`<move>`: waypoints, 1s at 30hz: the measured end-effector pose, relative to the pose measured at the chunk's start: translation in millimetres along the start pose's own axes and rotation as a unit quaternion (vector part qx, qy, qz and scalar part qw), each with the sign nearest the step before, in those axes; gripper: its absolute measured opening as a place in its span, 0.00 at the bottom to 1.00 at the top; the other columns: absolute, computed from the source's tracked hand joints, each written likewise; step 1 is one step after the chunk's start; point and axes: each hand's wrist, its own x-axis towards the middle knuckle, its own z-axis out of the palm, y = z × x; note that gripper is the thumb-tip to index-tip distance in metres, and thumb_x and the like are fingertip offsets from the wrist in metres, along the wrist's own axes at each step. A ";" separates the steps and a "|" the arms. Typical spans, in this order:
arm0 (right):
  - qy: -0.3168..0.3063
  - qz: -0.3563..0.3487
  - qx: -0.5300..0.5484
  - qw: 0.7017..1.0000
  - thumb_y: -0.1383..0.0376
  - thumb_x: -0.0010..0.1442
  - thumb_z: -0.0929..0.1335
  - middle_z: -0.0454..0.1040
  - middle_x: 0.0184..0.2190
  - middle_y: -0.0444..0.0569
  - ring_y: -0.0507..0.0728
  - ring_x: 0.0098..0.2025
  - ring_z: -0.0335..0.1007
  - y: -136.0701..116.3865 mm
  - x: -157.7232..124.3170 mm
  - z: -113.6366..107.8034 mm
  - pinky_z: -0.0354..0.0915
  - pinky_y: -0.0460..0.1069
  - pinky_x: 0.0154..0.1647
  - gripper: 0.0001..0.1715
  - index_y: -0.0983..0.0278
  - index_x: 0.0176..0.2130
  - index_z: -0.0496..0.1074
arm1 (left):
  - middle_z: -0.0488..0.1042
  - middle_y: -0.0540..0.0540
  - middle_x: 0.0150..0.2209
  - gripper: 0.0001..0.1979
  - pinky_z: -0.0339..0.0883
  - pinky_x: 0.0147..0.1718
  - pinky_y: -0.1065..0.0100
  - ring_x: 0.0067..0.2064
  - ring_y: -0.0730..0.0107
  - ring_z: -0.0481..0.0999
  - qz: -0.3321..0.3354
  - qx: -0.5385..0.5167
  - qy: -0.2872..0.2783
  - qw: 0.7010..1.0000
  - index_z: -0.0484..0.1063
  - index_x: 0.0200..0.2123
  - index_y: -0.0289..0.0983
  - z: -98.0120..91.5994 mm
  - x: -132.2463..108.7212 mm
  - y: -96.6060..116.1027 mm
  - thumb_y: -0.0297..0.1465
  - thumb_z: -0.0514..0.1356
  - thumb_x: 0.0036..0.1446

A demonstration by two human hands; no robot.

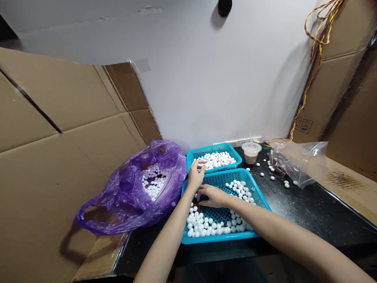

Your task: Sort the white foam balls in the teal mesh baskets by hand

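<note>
Two blue plastic baskets stand one behind the other. The front basket (262,195) holds white balls (203,226) around its sides, with small brown bits (195,203) near its left part. In the back basket (238,152) lies a heap of white balls (216,160) with a few reddish-brown specks. My left hand (195,175) is over the near left edge of the back basket, fingers slightly apart, with nothing visible in them. Lower down, my right hand (212,195) reaches into the front basket, its fingers curled down by the brown bits; its fingertips' contents are hidden.
To the left, a purple plastic bag (123,196) lies open with white balls inside. A lidded cup (251,153), loose white balls (272,178) and a clear plastic bag (303,163) are on the black table (297,212) to the right. Cardboard (59,177) walls both sides.
</note>
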 end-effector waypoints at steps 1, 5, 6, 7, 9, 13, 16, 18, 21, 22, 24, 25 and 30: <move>-0.003 -0.003 0.005 1.000 0.64 0.49 0.69 0.68 0.37 0.49 0.56 0.43 0.64 -1.6 0.3 -0.3 0.61 0.48 0.43 0.10 0.65 0.34 0.71 | 0.66 0.46 0.38 0.07 0.66 0.26 0.73 0.30 0.76 0.69 0.001 0.000 0.001 1.000 0.68 0.34 0.37 0.1 0.0 -0.3 0.27 0.52 0.51; -0.017 0.000 0.019 1.000 0.61 0.49 0.70 0.68 0.38 0.50 0.56 0.43 0.64 -7.2 1.1 -1.3 0.61 0.48 0.44 0.15 0.65 0.37 0.72 | 0.66 0.46 0.38 0.08 0.66 0.26 0.74 0.29 0.77 0.70 0.002 -0.006 0.000 1.000 0.68 0.35 0.37 0.3 0.4 -1.9 0.28 0.53 0.51; -0.019 -0.001 0.020 1.000 0.61 0.49 0.69 0.68 0.38 0.50 0.56 0.43 0.64 -7.9 1.2 -1.2 0.61 0.48 0.44 0.15 0.65 0.38 0.72 | 0.66 0.46 0.38 0.08 0.66 0.25 0.74 0.29 0.77 0.69 0.002 -0.006 0.000 1.000 0.68 0.35 0.37 0.3 0.5 -2.3 0.28 0.53 0.51; -0.022 -0.004 0.021 1.000 0.62 0.49 0.69 0.68 0.39 0.50 0.56 0.43 0.64 -8.3 1.2 -0.9 0.61 0.48 0.44 0.15 0.65 0.38 0.72 | 0.67 0.46 0.38 0.08 0.66 0.25 0.74 0.29 0.77 0.69 0.002 -0.006 0.001 1.000 0.68 0.35 0.37 0.3 0.6 -2.6 0.28 0.53 0.51; -0.028 -0.014 0.022 0.999 0.63 0.50 0.69 0.68 0.39 0.49 0.56 0.43 0.64 -8.7 1.2 0.1 0.61 0.47 0.44 0.13 0.64 0.38 0.72 | 0.67 0.46 0.38 0.08 0.66 0.25 0.75 0.29 0.77 0.69 0.003 -0.007 0.000 1.000 0.69 0.35 0.37 0.3 0.7 -2.9 0.28 0.53 0.51; -0.047 -0.027 0.021 0.998 0.67 0.52 0.66 0.69 0.36 0.48 0.52 0.37 0.66 -10.2 1.8 1.6 0.62 0.44 0.39 0.08 0.65 0.36 0.72 | 0.66 0.46 0.39 0.08 0.66 0.26 0.74 0.30 0.77 0.70 -0.004 -0.005 -0.003 1.000 0.68 0.34 0.36 0.1 0.2 -2.2 0.28 0.53 0.51; -0.056 -0.028 0.021 0.998 0.70 0.52 0.66 0.69 0.34 0.48 0.50 0.33 0.66 -11.5 2.7 2.0 0.61 0.43 0.34 0.07 0.66 0.35 0.71 | 0.66 0.45 0.39 0.08 0.66 0.25 0.74 0.30 0.76 0.70 -0.002 -0.012 -0.003 1.000 0.68 0.35 0.36 -0.1 -0.2 -0.9 0.28 0.53 0.51; -0.058 -0.028 0.024 0.998 0.71 0.52 0.66 0.69 0.33 0.48 0.50 0.33 0.66 -11.8 3.1 1.8 0.61 0.43 0.34 0.07 0.66 0.34 0.71 | 0.66 0.45 0.39 0.08 0.66 0.25 0.74 0.30 0.76 0.70 -0.004 -0.014 -0.004 1.000 0.68 0.35 0.36 -0.2 -0.2 0.0 0.29 0.53 0.51; -0.059 -0.031 0.026 0.997 0.71 0.51 0.66 0.70 0.34 0.48 0.52 0.35 0.66 -10.9 3.4 -0.4 0.61 0.44 0.36 0.06 0.67 0.33 0.70 | 0.67 0.45 0.39 0.08 0.66 0.25 0.74 0.29 0.76 0.70 -0.011 -0.013 -0.004 1.000 0.68 0.35 0.36 -0.3 -0.2 0.7 0.28 0.53 0.51; -0.061 -0.028 0.028 0.997 0.71 0.51 0.66 0.71 0.33 0.48 0.52 0.35 0.67 -10.4 3.4 -1.6 0.62 0.44 0.36 0.05 0.67 0.33 0.70 | 0.67 0.45 0.39 0.08 0.66 0.25 0.74 0.29 0.76 0.70 -0.011 -0.011 -0.003 1.000 0.68 0.35 0.36 -0.2 -0.3 0.7 0.28 0.53 0.51; -0.065 -0.012 0.036 0.997 0.71 0.52 0.65 0.72 0.32 0.48 0.52 0.34 0.67 -9.3 3.3 -4.6 0.62 0.44 0.35 0.06 0.68 0.34 0.69 | 0.67 0.45 0.39 0.08 0.66 0.26 0.74 0.30 0.76 0.70 -0.010 -0.009 -0.002 1.000 0.68 0.35 0.36 0.2 -0.5 0.6 0.28 0.53 0.51; -0.067 -0.002 0.043 0.997 0.71 0.52 0.65 0.72 0.32 0.48 0.51 0.33 0.67 -9.0 3.2 -6.1 0.62 0.44 0.34 0.06 0.68 0.34 0.69 | 0.67 0.45 0.39 0.08 0.66 0.26 0.74 0.30 0.76 0.70 -0.009 -0.009 -0.002 1.000 0.68 0.35 0.37 0.4 -0.6 0.5 0.28 0.53 0.51; -0.073 0.022 0.071 0.995 0.74 0.49 0.64 0.72 0.29 0.47 0.50 0.30 0.67 -10.4 2.8 -12.7 0.62 0.43 0.33 0.09 0.68 0.33 0.69 | 0.67 0.46 0.39 0.08 0.66 0.25 0.74 0.28 0.78 0.69 -0.011 -0.008 -0.002 1.000 0.68 0.35 0.37 1.7 -0.9 -0.2 0.27 0.53 0.51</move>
